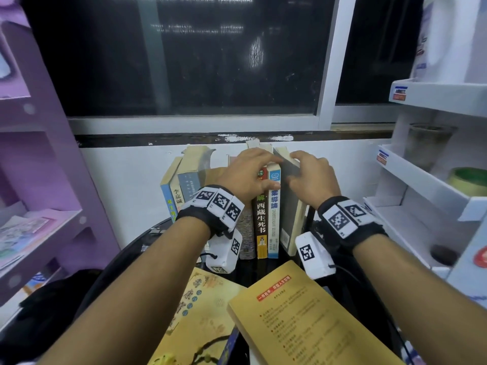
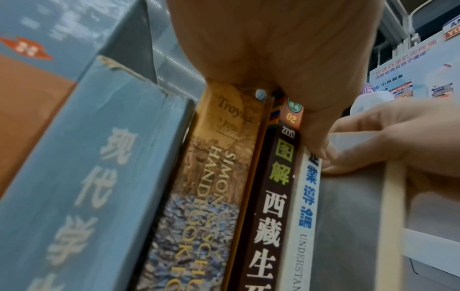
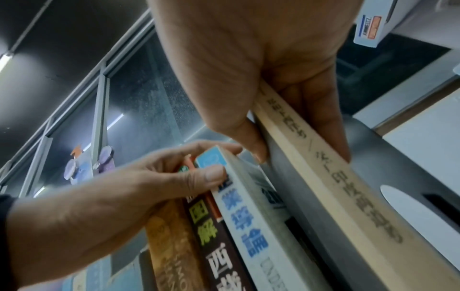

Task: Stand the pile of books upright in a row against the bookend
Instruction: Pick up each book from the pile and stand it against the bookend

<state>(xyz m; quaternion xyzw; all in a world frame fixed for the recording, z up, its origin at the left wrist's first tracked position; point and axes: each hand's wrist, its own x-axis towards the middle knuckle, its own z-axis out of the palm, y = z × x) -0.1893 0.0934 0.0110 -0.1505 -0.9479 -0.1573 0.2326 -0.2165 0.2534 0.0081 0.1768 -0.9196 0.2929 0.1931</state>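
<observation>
Several books stand upright in a row on a black round table, backs to the white wall. My left hand lies over the top of the row, fingers and thumb pinching the dark-spined book and the white-and-blue book. At the row's right end my right hand grips the top of a grey-covered book with a cream spine. This grey book tilts slightly against the row. Just right of it is a grey plate with an oval hole, possibly the bookend. Two yellow books lie flat in front.
The leftmost books lean to the right. A purple shelf unit stands at the left. At the right, white shelves carry a jar and a green bowl. A dark window is behind the wall ledge.
</observation>
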